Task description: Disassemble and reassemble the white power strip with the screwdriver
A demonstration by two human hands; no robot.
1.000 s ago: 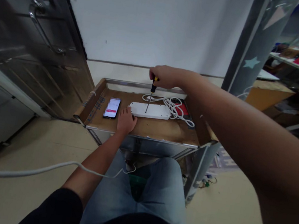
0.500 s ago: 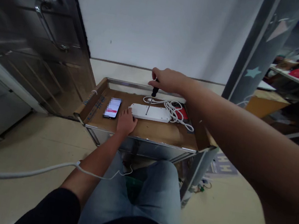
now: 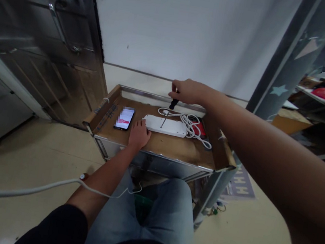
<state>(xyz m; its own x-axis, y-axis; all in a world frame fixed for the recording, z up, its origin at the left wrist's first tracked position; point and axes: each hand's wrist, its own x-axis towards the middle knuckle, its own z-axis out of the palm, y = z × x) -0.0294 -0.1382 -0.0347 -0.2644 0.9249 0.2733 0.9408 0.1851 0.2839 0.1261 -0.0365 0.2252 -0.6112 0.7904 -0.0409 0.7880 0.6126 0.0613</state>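
A screwdriver (image 3: 173, 104), gripped in the closed right hand (image 3: 187, 92), tilts with its tip on a white power strip (image 3: 175, 127) in the middle of the worktop (image 3: 177, 148). The open left hand (image 3: 139, 135) touches the strip's front left corner. A smartphone (image 3: 124, 118) lies just left; a coiled white cord (image 3: 189, 122) lies behind.

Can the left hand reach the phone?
Probably yes: the left hand rests just beside the phone, and nothing seems to stand between them.
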